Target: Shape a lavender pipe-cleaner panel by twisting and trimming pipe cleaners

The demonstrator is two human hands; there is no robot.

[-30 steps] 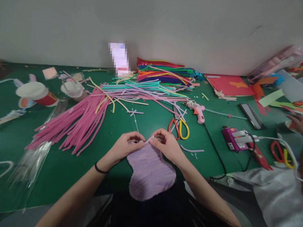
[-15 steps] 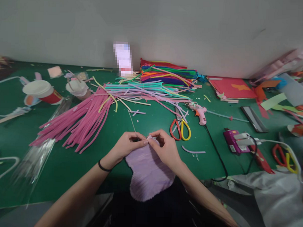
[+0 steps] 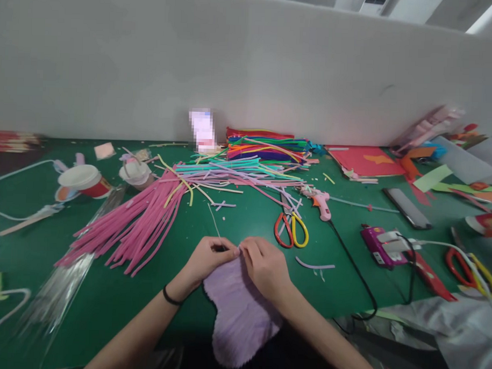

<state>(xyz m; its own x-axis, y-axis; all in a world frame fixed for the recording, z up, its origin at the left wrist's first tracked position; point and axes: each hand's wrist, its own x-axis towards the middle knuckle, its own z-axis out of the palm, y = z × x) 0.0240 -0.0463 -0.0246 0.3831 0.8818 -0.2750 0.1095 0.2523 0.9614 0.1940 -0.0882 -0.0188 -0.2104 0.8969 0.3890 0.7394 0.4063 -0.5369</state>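
Observation:
A fuzzy lilac piece (image 3: 241, 313), with ridges like pipe cleaners laid side by side, hangs from my hands over the table's front edge. My left hand (image 3: 206, 261) pinches its top edge between thumb and forefinger. Beside it, my right hand (image 3: 265, 266) is closed on the same edge, its fingertips nearly meeting the left ones. A thin wire (image 3: 214, 220) sticks up and away from the left fingertips. Scissors (image 3: 292, 229) with one red and one yellow handle lie open just past my right hand. The exact grip of the right fingertips is partly hidden.
Pink pipe cleaners (image 3: 123, 223) fan out at left beside a paper cup (image 3: 85, 180). Multicoloured bundles (image 3: 267, 147) lie at the back near a phone (image 3: 202, 130). A pink glue gun (image 3: 321, 205), its cord, and a purple power adapter (image 3: 379, 247) are at right.
The camera has tilted up, so everything sits lower in view. My right hand has turned, its fingers closing further over the edge of the lilac piece. The left hand keeps its pinch.

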